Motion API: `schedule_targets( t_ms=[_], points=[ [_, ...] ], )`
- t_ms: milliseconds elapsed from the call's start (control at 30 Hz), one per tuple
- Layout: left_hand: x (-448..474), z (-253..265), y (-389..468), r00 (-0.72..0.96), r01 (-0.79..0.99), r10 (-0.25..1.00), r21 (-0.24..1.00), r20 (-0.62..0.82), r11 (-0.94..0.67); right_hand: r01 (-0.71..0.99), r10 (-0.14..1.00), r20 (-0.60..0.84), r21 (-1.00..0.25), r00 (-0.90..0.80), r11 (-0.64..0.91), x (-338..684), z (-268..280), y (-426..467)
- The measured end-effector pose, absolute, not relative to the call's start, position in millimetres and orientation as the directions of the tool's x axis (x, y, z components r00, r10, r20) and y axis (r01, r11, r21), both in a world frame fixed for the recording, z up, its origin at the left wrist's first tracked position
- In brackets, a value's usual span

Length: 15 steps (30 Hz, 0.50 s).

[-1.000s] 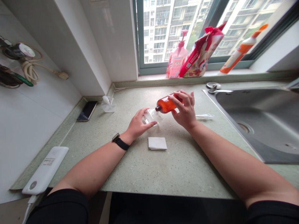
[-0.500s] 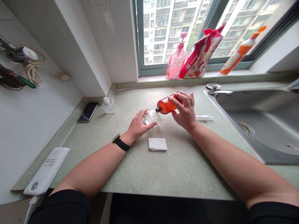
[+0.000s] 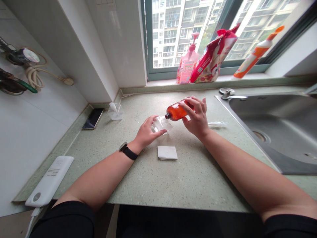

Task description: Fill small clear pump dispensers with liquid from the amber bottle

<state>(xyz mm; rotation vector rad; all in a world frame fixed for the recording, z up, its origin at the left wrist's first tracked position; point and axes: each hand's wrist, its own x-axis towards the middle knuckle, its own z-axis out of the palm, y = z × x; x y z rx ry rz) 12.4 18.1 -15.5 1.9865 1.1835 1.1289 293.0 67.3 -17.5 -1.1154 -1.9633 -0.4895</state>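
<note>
My left hand [image 3: 148,131] is wrapped round a clear plastic bottle [image 3: 162,126], which it holds on the counter, its top facing the right. My right hand [image 3: 196,117] grips an amber bottle [image 3: 176,111] tilted onto its side. Its dark uncapped neck points left and down, right over the mouth of the clear container. Whether liquid runs between them is too small to tell. A folded white tissue [image 3: 167,153] lies on the counter just in front of the hands. Behind my right wrist is a small item in clear wrapping [image 3: 218,124].
A pump top in a clear piece [image 3: 115,112] and a phone [image 3: 93,118] sit at the left. The white power bank [image 3: 51,181] lies by the front left edge. At the right is a steel sink [image 3: 284,132]. A pink pump bottle [image 3: 187,64] stands on the sill.
Both hands and the two containers stay practically where they were. Only a slight shift of the camera shows.
</note>
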Motion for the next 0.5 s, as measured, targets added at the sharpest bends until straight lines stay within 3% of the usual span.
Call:
schedule_targets(
  t_ms=[500],
  points=[
    [12.4, -16.5, 18.3, 0.248, 0.406, 0.884, 0.786, 0.397, -0.467, 0.844, 0.61, 0.747, -0.126, -0.264, 0.521, 291.7, -11.7, 62.6]
  ],
)
